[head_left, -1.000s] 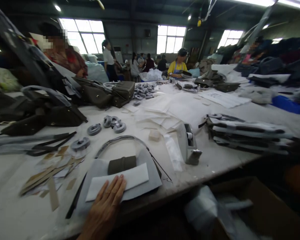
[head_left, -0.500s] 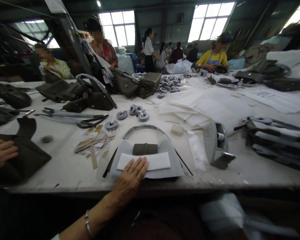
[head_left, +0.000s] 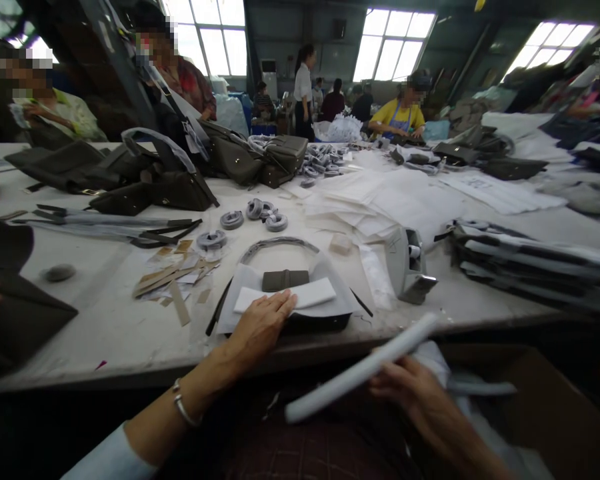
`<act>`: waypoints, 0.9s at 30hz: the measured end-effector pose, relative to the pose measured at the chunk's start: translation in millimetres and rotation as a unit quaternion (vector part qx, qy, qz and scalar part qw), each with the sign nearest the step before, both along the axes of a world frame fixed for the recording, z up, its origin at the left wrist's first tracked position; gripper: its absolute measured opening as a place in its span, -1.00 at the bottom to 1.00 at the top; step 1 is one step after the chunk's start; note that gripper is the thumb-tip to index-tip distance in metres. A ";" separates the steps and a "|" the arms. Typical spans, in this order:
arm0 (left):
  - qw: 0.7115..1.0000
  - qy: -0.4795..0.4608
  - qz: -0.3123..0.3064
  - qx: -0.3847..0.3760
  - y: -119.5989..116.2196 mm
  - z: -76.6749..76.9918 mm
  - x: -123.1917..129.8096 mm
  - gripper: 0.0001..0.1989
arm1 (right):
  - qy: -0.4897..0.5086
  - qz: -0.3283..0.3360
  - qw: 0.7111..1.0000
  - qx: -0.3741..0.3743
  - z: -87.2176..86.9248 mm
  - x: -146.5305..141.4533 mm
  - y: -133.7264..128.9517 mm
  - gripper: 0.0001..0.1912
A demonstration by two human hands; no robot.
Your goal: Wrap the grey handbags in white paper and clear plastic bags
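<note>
Scraps (head_left: 180, 273) litter our worktable (head_left: 140, 340); at twelve o'clock, our left hand (head_left: 263, 327) lies flat on a white pad (head_left: 314, 293) over a dark bag (head_left: 323, 325). At one o'clock, our right hand (head_left: 413, 385) pinches a white roll (head_left: 353, 375); loosely held, it could slip.

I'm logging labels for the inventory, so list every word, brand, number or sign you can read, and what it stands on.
Readable text: none.
White sheet, beyond the stack at right: dark marks, too blurred to read.
Dispenser: no legible text.
White roll in the right hand: no text seen.
White strip under the left hand: no text seen.
</note>
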State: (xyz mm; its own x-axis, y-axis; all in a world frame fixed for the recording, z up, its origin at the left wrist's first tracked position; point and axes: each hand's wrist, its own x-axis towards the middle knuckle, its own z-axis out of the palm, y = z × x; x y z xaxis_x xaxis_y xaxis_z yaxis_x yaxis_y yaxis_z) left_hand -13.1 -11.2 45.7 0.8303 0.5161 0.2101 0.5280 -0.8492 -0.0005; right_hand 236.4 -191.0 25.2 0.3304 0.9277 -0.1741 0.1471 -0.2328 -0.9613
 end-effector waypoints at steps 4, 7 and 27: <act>0.997 0.005 -0.015 -0.074 10.3 19.0 3.9 -0.49 | 0.401 -0.038 0.913 -0.064 -5.5 -88.9 55.1 -0.63; 0.993 0.023 -0.032 -0.110 14.5 33.8 5.3 -0.52 | 0.464 -0.057 0.882 -0.059 -1.7 -127.1 90.2 -0.59; 0.991 -0.025 0.063 0.117 -25.6 -27.4 8.6 -0.54 | 0.328 -0.025 0.928 -0.172 -21.6 -92.2 88.8 -0.62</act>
